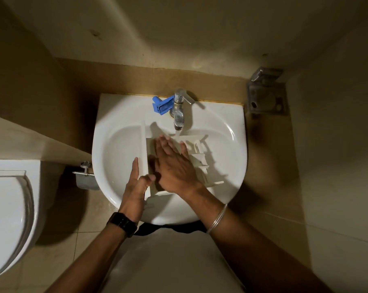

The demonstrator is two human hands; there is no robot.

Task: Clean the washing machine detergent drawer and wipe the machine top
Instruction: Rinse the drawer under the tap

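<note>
Mid-rinse at the white oval basin (119, 144): left hand (134, 191) is pinching the cream plastic detergent drawer (200, 163)'s front panel, right hand (174, 166), fingers (164, 142) spread flat, is scrubbing inside; machine top apparently unwiped.

The right hand (174, 166) hides much of the drawer (197, 159).

Glossy white sink (119, 149), shiny metal tap (178, 111), matt plastic drawer (196, 158)

Dim yellowish light, bright glare on the sink (119, 115), dark corners, bowed wide-angle edges
</note>
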